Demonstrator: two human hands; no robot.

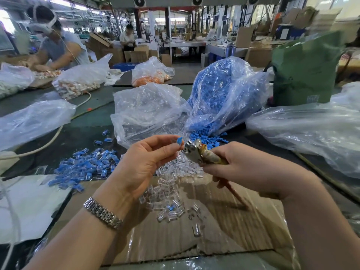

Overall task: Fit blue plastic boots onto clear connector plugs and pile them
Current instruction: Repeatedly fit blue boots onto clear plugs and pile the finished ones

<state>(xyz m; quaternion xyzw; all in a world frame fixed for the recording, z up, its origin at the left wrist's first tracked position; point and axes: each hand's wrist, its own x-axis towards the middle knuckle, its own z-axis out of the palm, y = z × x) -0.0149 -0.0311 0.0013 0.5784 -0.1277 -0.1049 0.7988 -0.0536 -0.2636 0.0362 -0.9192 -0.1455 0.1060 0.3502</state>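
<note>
Two hands work before bulging bags: left hand pinches a blue boot, right hand grips pliers.

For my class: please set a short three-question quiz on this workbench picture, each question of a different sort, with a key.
1. True or false: the left hand pinches a blue boot at its fingertips.
2. What does the right hand hold? A) a metal tool with a wooden handle B) a roll of tape C) nothing
3. Fill in: the finished pile of blue-capped plugs lies to the ____ of the loose clear plugs on the cardboard.

Key: 1 true; 2 A, the tool; 3 left.
</note>
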